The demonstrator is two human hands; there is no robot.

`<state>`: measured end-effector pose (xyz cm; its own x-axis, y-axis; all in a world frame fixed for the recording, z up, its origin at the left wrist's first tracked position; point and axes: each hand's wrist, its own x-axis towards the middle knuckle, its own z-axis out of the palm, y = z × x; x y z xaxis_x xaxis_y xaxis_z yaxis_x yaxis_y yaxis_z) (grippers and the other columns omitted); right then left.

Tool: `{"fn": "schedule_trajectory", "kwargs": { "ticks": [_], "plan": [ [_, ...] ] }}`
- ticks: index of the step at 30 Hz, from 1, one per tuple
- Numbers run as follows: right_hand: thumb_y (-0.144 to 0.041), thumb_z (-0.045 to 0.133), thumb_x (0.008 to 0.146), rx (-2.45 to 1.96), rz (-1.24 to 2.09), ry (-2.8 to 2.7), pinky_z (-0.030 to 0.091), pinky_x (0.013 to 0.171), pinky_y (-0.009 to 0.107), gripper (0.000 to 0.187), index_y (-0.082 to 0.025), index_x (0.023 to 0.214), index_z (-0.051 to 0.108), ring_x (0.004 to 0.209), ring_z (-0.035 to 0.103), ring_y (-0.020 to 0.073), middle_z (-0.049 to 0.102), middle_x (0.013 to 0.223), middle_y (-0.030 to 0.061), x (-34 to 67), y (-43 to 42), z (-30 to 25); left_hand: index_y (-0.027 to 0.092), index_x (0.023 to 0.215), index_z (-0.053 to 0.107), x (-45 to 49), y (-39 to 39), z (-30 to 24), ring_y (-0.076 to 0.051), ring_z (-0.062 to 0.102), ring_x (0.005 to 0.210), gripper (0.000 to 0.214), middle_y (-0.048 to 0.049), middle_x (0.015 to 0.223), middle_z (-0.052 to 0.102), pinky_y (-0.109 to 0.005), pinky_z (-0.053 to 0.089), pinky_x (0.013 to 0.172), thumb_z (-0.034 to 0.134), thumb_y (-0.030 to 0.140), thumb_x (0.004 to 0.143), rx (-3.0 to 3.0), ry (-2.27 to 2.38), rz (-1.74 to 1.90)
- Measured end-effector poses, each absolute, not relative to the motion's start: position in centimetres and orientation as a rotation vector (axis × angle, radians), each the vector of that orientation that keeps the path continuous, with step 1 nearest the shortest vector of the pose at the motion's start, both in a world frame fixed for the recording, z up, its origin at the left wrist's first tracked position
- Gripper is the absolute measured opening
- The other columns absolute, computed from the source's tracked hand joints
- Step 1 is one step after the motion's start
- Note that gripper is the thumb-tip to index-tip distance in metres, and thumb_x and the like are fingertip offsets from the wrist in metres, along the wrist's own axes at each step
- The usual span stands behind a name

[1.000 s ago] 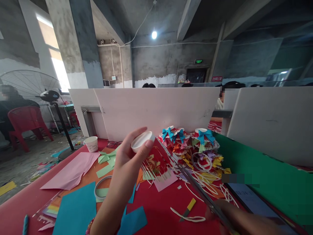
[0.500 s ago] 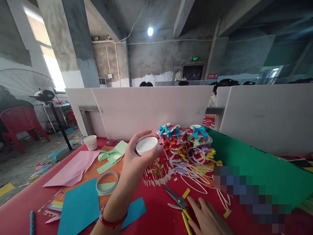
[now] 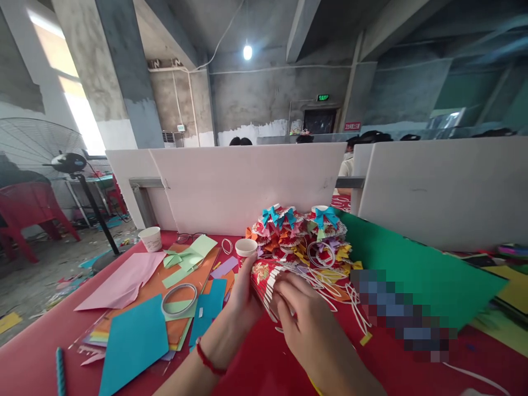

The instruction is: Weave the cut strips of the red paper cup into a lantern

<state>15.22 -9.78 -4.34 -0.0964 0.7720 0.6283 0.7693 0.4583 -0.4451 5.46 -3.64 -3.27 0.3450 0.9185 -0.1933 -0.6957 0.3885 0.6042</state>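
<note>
1. Your left hand [image 3: 244,294] grasps a fringed cup [image 3: 261,272] of red printed paper, its side slit into narrow strips.
2. Your right hand [image 3: 307,313] curls its fingers against those strips; whether they pinch, I cannot tell.
3. Just beyond your left hand stands an upright cup [image 3: 246,248], its bottom hidden.
4. Farther left, a white cup's [image 3: 150,242] contents are unclear.
5. Beyond both hands, stacked cups [image 3: 284,242] carry blue bows [image 3: 326,216].

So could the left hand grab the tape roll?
Probably yes: the tape roll lies close by with nothing on top, though the left hand would first need to let go of the fringed red cup.
</note>
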Motion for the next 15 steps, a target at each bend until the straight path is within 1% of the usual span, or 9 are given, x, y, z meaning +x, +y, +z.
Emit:
{"fn": "schedule_trajectory", "kwargs": {
  "ticks": [2, 3, 4, 6, 8, 10, 13, 15],
  "plan": [
    [0.001, 0.042, 0.081, -1.413, -0.063, -1.856, 0.056, 0.076, 0.046, 0.03, -0.01, 0.096, 0.066, 0.093, 0.066, 0.0317, 0.067, 0.101, 0.0191, 15.0, -9.7, -4.9, 0.014, 0.073, 0.063, 5.8, -4.0, -3.9, -0.025, 0.071, 0.078, 0.009, -0.0072, 0.072, 0.072, -0.033, 0.054, 0.077, 0.064, 0.021, 0.077, 0.44, 0.554, 1.127],
    [0.003, 0.043, 0.078, -1.456, -0.091, -1.866, 0.055, 0.077, 0.049, 0.033, -0.007, 0.099, 0.066, 0.094, 0.066, 0.0342, 0.067, 0.103, 0.0214, 15.0, -9.7, -5.2, 0.014, 0.075, 0.063, 6.0, -4.1, -4.2, -0.025, 0.071, 0.079, 0.007, -0.0068, 0.072, 0.072, -0.033, 0.054, 0.077, 0.064, 0.021, 0.077, 0.438, 0.557, 1.141],
    [0.005, 0.045, 0.076, -1.488, -0.113, -1.885, 0.055, 0.077, 0.051, 0.034, -0.006, 0.099, 0.067, 0.093, 0.066, 0.0358, 0.068, 0.101, 0.0222, 15.1, -9.8, -5.5, 0.014, 0.078, 0.064, 6.1, -4.1, -4.5, -0.025, 0.071, 0.079, 0.007, -0.007, 0.073, 0.073, -0.034, 0.054, 0.077, 0.063, 0.021, 0.078, 0.441, 0.561, 1.15],
    [0.01, 0.047, 0.071, -1.517, -0.142, -1.938, 0.054, 0.079, 0.053, 0.036, -0.008, 0.091, 0.07, 0.093, 0.066, 0.0375, 0.07, 0.095, 0.0202, 15.3, -9.9, -5.9, 0.014, 0.083, 0.064, 6.4, -4.2, -5.2, -0.025, 0.071, 0.081, 0.008, -0.0077, 0.076, 0.074, -0.034, 0.054, 0.077, 0.061, 0.021, 0.081, 0.461, 0.575, 1.166],
    [0.01, 0.047, 0.069, -1.51, -0.146, -1.989, 0.053, 0.082, 0.052, 0.037, -0.011, 0.088, 0.072, 0.092, 0.066, 0.0364, 0.072, 0.09, 0.0169, 15.3, -9.8, -6.3, 0.014, 0.087, 0.065, 6.5, -4.2, -5.7, -0.025, 0.071, 0.082, 0.011, -0.0083, 0.08, 0.075, -0.034, 0.054, 0.077, 0.062, 0.023, 0.081, 0.496, 0.597, 1.177],
    [0.005, 0.049, 0.075, -1.5, -0.128, -2.001, 0.054, 0.082, 0.048, 0.035, -0.013, 0.094, 0.071, 0.09, 0.067, 0.0335, 0.073, 0.092, 0.0157, 15.4, -9.4, -6.7, 0.014, 0.089, 0.067, 6.7, -4.2, -6.1, -0.025, 0.071, 0.082, 0.015, -0.0081, 0.082, 0.075, -0.033, 0.054, 0.076, 0.065, 0.025, 0.079, 0.541, 0.632, 1.18],
    [-0.008, 0.047, 0.084, -1.505, -0.078, -1.964, 0.057, 0.072, 0.043, 0.028, -0.013, 0.098, 0.07, 0.083, 0.07, 0.0309, 0.074, 0.092, 0.0167, 15.5, -8.3, -7.4, 0.014, 0.092, 0.07, 6.9, -3.7, -6.4, -0.025, 0.071, 0.083, 0.021, -0.0078, 0.081, 0.075, -0.032, 0.054, 0.075, 0.069, 0.028, 0.076, 0.635, 0.668, 1.18],
    [-0.009, 0.047, 0.082, -1.477, -0.043, -1.975, 0.058, 0.069, 0.039, 0.029, -0.017, 0.097, 0.07, 0.081, 0.07, 0.0286, 0.075, 0.09, 0.013, 15.8, -7.6, -7.9, 0.014, 0.091, 0.072, 6.9, -3.0, -6.4, -0.025, 0.071, 0.082, 0.022, -0.008, 0.081, 0.076, -0.032, 0.054, 0.075, 0.068, 0.03, 0.077, 0.722, 0.659, 1.173]
  ]
}}
